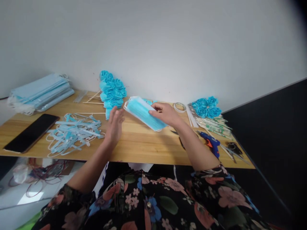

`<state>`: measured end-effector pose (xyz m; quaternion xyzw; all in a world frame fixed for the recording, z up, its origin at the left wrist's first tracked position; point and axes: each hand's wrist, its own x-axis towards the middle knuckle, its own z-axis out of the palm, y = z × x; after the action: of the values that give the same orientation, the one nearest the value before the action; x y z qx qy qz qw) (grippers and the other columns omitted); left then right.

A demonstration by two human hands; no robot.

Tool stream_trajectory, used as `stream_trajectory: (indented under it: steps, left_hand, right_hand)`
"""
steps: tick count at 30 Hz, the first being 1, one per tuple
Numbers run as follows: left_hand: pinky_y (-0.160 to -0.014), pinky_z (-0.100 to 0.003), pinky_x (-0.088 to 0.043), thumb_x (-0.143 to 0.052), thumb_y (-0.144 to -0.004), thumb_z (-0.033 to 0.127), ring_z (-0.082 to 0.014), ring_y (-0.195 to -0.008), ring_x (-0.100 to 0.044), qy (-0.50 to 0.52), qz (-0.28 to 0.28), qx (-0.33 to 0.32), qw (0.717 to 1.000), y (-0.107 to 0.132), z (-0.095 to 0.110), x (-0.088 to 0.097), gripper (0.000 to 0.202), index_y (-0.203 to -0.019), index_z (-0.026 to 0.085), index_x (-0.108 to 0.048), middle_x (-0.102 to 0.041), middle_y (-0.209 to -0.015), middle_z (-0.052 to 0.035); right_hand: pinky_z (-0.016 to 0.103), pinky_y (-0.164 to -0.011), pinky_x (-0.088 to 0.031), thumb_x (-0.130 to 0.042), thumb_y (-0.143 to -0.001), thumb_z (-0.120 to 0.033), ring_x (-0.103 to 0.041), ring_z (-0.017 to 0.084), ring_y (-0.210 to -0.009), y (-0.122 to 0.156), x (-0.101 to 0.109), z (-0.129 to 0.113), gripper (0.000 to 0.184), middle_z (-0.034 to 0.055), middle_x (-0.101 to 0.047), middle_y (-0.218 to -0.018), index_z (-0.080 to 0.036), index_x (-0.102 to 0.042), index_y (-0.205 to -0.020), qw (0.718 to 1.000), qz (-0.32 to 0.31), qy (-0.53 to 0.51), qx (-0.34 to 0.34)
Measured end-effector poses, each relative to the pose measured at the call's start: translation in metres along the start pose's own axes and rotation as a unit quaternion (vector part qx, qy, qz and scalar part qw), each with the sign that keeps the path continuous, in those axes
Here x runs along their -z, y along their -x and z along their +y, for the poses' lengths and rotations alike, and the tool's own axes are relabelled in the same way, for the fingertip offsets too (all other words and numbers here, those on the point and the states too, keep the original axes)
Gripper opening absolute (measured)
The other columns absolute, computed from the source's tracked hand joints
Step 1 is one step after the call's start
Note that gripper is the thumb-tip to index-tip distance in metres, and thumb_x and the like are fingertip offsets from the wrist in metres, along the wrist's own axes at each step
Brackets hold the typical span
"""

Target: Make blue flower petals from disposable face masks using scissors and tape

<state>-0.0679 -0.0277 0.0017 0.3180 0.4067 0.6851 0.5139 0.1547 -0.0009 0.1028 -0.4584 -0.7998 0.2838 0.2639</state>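
Observation:
My right hand (165,113) grips a small stack of light blue face masks (144,112) by its right end, thumb on top, holding it tilted above the table. White ear loops show at the stack's left end. My left hand (114,124) is raised to the left of the masks, apart from them, with its fingers extended and nothing in it. Just behind the left hand stands a cluster of blue flowers (112,89). Scissors (181,143) lie partly hidden under my right forearm.
At left are a pile of masks (43,91), a phone (31,132) and a heap of cut mask strips (74,134). At right lie a tape roll (179,107), more blue flowers (206,107), wrapped sticks (214,124) and a blue glue gun (211,140). A wall backs the wooden table (141,147).

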Motion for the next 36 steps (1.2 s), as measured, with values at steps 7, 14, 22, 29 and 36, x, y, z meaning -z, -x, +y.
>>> stream_trajectory:
  steps: [7,14,22,29,36]
  left_hand:
    - [-0.1,-0.041,-0.05,-0.088,-0.067,0.046,-0.0297,-0.117,-0.064,-0.045,-0.132,-0.038,0.989,0.009,0.004,-0.047,0.06,-0.117,0.021,-0.065,-0.071,-0.121,-0.0096]
    - [-0.08,-0.036,-0.055,-0.08,-0.072,0.044,-0.0245,-0.089,-0.068,-0.166,-0.127,0.007,0.978,-0.001,-0.02,-0.039,0.036,-0.094,0.017,-0.069,-0.074,-0.088,-0.0032]
    - [-0.078,-0.035,-0.052,-0.078,-0.073,0.038,-0.0254,-0.088,-0.066,-0.247,-0.116,-0.026,0.962,0.005,-0.033,-0.04,0.033,-0.098,0.018,-0.068,-0.072,-0.092,-0.0049]
    - [-0.088,-0.037,-0.051,-0.076,-0.078,0.042,-0.0251,-0.091,-0.066,-0.172,-0.141,-0.081,0.972,0.01,-0.014,-0.048,0.029,-0.094,0.019,-0.072,-0.074,-0.094,-0.0047]
    - [-0.093,-0.039,-0.05,-0.079,-0.074,0.04,-0.0272,-0.098,-0.067,-0.181,-0.165,-0.059,0.968,0.003,-0.015,-0.042,0.03,-0.092,0.017,-0.071,-0.074,-0.096,-0.0069]
  right_hand:
    - [0.03,-0.077,-0.048,-0.072,-0.074,-0.054,-0.057,0.018,-0.081,0.007,-0.022,0.016,0.034,-0.0005,-0.064,-0.083,-0.023,-0.063,-0.086,0.94,0.135,-0.312,-0.029]
    - [0.035,-0.095,-0.052,-0.084,-0.068,-0.047,-0.064,0.024,-0.108,0.024,-0.07,0.058,0.054,0.0039,-0.072,-0.117,-0.025,-0.065,-0.114,0.877,0.151,-0.451,-0.069]
    - [0.04,-0.091,-0.055,-0.081,-0.07,-0.056,-0.067,0.027,-0.104,0.032,-0.087,0.069,0.059,0.0061,-0.074,-0.114,-0.023,-0.066,-0.116,0.891,0.137,-0.421,-0.104]
    - [0.04,-0.097,-0.051,-0.068,-0.084,-0.057,-0.065,0.025,-0.103,0.033,-0.067,0.049,0.043,0.0066,-0.073,-0.11,-0.022,-0.069,-0.11,0.929,0.166,-0.329,-0.026]
    - [0.038,-0.098,-0.05,-0.072,-0.084,-0.05,-0.066,0.023,-0.105,0.03,-0.061,0.053,0.042,0.0042,-0.072,-0.115,-0.026,-0.068,-0.119,0.934,0.126,-0.334,-0.006]
